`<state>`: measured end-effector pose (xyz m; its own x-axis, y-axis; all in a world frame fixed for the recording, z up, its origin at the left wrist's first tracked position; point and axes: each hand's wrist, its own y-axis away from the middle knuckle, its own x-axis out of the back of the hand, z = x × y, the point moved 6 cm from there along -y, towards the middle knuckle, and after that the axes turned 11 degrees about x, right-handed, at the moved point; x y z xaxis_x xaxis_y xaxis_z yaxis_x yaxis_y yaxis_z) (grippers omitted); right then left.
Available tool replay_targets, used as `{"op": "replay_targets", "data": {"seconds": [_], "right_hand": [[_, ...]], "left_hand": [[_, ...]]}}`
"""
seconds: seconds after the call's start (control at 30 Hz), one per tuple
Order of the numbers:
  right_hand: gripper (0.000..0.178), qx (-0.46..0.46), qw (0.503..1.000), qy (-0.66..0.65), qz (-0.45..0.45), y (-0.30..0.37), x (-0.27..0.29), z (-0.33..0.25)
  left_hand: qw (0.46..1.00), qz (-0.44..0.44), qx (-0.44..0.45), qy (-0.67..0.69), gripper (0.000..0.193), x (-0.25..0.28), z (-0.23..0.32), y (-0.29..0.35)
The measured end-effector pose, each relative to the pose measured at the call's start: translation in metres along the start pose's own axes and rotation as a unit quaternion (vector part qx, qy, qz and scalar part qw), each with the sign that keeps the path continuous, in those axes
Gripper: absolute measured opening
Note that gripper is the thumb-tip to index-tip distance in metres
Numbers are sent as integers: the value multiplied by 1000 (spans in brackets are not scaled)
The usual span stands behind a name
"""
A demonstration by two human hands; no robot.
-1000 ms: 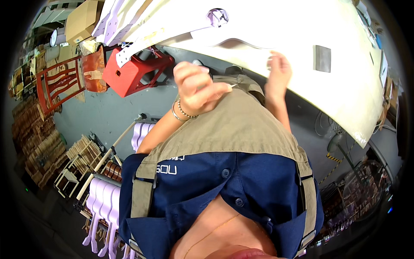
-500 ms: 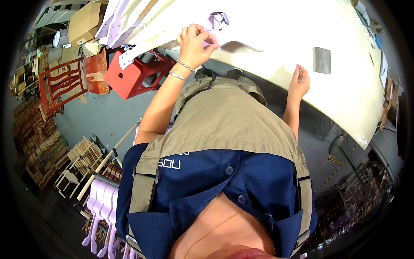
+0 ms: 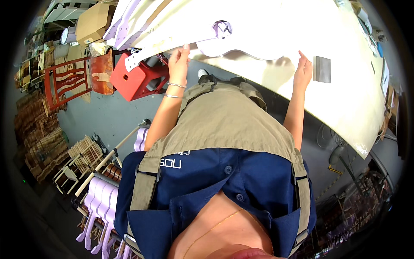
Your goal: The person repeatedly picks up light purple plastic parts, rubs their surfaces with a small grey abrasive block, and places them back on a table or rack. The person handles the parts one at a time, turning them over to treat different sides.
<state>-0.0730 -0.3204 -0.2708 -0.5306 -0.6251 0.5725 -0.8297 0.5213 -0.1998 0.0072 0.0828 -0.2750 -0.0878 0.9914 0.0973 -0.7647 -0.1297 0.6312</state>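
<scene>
A pale guitar (image 3: 254, 48) lies on the bench, washed out by bright light; its near curved edge and round soundhole (image 3: 222, 29) stand out, with lilac tones inside the hole. Its neck runs left to a headstock (image 3: 133, 63) that juts past the bench edge. My left hand (image 3: 178, 65) is at the near side of the neck, thumb up against it and the other fingers curled and partly hidden. To the right of the guitar body, my right hand (image 3: 303, 72) hovers by the bench edge, index finger stretched out, nothing visible in it. A dark grey block (image 3: 322, 69) lies just right of it.
The pale bench (image 3: 349, 116) has a near edge slanting down to the right. Below the headstock stands a red stool (image 3: 125, 78), beside a red chair (image 3: 67, 84). More lilac necks (image 3: 123, 28) lie upper left; a rack holds several lilac guitar necks (image 3: 101, 198) lower left.
My left hand has moved left from beside the soundhole to the neck. My right hand has risen slightly, its index finger straighter. The guitar and grey block keep their places on the bench.
</scene>
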Motion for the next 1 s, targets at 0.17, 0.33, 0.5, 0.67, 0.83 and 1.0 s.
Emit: {"op": "replay_targets", "data": {"seconds": [0.17, 0.33, 0.5, 0.67, 0.83, 1.0], "right_hand": [[71, -130, 941, -297, -93, -24, -55, -21], [78, -211, 901, -371, -81, -7, -67, -10], [91, -204, 826, -520, -74, 19, -53, -29], [87, -248, 719, -649, 20, 26, -46, -40], [55, -285, 668, -688, 2, 33, -69, -42], [50, -234, 679, -696, -5, 37, -75, -69]], "left_hand": [[903, -30, 143, 403, 46, -8, -16, -30], [921, -85, 16, 380, 43, -5, 15, -17], [930, -109, -141, 320, 48, 3, 67, 45], [910, -193, -310, 199, 60, -11, 139, 110], [896, -156, -378, 171, 60, -25, 156, 137], [886, -167, -414, 125, 68, -29, 159, 153]]}}
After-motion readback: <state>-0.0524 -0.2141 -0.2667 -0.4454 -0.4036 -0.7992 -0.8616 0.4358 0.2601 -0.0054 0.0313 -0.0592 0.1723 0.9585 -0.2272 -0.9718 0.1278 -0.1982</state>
